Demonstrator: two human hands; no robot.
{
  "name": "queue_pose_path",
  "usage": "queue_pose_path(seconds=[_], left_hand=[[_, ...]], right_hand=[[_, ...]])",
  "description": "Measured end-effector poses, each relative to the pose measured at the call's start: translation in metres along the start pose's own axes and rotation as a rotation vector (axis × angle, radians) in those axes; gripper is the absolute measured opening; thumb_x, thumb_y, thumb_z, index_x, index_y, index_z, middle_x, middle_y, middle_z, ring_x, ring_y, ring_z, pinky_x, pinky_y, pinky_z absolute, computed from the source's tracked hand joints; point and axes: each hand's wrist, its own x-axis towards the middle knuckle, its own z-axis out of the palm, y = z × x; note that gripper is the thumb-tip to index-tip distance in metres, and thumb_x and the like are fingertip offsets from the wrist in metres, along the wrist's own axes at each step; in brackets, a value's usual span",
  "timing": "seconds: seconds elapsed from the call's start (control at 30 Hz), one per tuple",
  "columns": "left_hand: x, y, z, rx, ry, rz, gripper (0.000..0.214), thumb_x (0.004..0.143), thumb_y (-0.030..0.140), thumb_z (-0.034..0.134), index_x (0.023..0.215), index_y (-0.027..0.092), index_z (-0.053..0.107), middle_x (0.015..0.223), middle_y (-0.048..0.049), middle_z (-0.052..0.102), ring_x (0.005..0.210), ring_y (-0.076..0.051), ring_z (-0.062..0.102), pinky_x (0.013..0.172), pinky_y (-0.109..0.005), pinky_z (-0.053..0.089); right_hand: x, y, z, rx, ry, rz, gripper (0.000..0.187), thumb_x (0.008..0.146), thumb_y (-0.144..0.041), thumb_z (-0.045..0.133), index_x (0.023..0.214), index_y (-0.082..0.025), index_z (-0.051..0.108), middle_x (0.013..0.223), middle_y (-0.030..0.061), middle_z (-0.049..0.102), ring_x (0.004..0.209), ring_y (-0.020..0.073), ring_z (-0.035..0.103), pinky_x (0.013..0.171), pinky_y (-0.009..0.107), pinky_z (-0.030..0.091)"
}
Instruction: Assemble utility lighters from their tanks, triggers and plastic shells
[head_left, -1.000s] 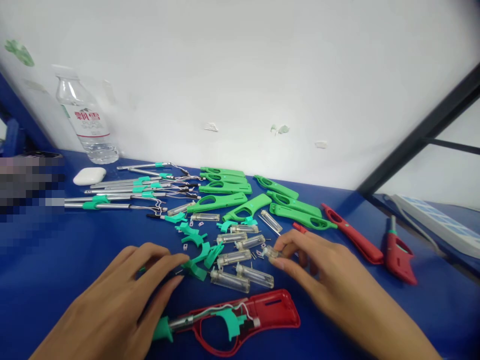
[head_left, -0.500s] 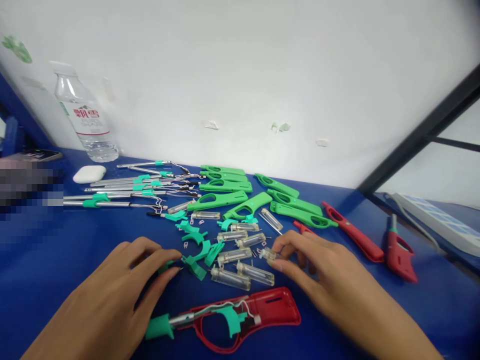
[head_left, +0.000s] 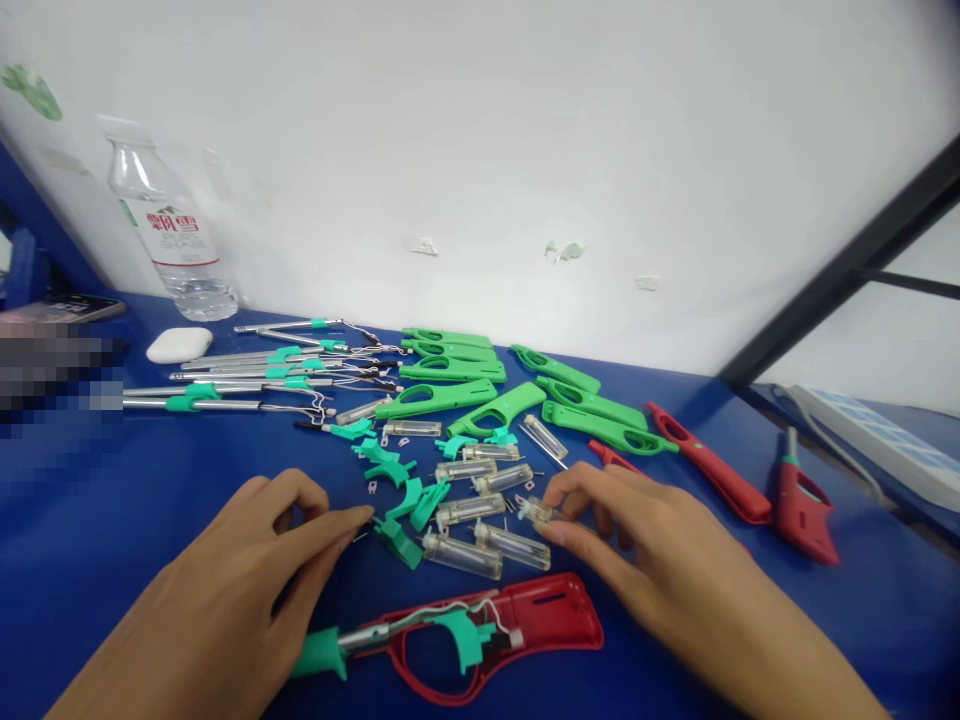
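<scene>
My left hand [head_left: 217,585] is closed in a pinch, and a thin metal piece [head_left: 361,538] pokes out at its fingertips. Just right of them lie several teal plastic triggers [head_left: 399,543]. My right hand [head_left: 637,550] grips a clear fuel tank [head_left: 535,509] between thumb and fingers, its pale valve end pointing left. More clear tanks [head_left: 461,556] lie between my hands. In front of me a red lighter half-shell [head_left: 562,612] rests open side up, holding a metal tube, white wires and a teal trigger [head_left: 466,640]. A green collar [head_left: 321,652] sits on the tube beside my left wrist.
Metal lighter tubes with wires [head_left: 225,405] lie at left. Green shells [head_left: 442,398] and red shells [head_left: 709,465] spread across the back and right. A water bottle [head_left: 176,240], white case [head_left: 180,345], phone [head_left: 90,306] and power strip [head_left: 877,445] stand around the edges.
The left fingertips have drawn closer together and shifted slightly right, covering the teal part that showed between them. My right hand has stayed nearly still with the tank.
</scene>
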Motion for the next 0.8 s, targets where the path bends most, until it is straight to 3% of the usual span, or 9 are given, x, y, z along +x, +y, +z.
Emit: queue_pose_path(seconds=[0.27,0.5,0.8], left_hand=[[-0.0021,-0.0034,-0.0070,0.069,-0.122,-0.004,0.035,0.107,0.042,0.044,0.116,0.033,0.077,0.103,-0.0028,0.064,0.087,-0.021,0.064,0.072,-0.031,0.052],[-0.0015,-0.0014,-0.0038,0.039,-0.104,0.002,0.034,0.109,0.046,0.044,0.120,0.036,0.075,0.108,-0.0015,0.066,0.092,-0.021,0.066,0.078,-0.031,0.052],[0.0049,-0.0094,-0.0024,0.006,-0.115,-0.001,0.034,0.108,0.043,0.043,0.108,0.037,0.077,0.105,0.0009,0.066,0.090,-0.019,0.065,0.076,-0.027,0.051]], right_hand=[[0.0027,0.0009,-0.0006,-0.012,-0.014,0.015,0.010,0.108,-0.041,0.056,0.106,-0.034,0.063,0.106,-0.0029,0.075,0.096,0.0245,0.072,0.090,0.043,0.053],[0.0006,0.0017,0.0017,-0.004,-0.031,-0.002,0.010,0.108,-0.042,0.056,0.108,-0.036,0.063,0.107,-0.0044,0.075,0.096,0.0238,0.072,0.088,0.041,0.053],[-0.0005,0.0010,0.0027,-0.013,-0.012,-0.008,0.012,0.108,-0.046,0.053,0.109,-0.038,0.062,0.106,-0.0055,0.075,0.097,0.0242,0.072,0.087,0.041,0.053]])
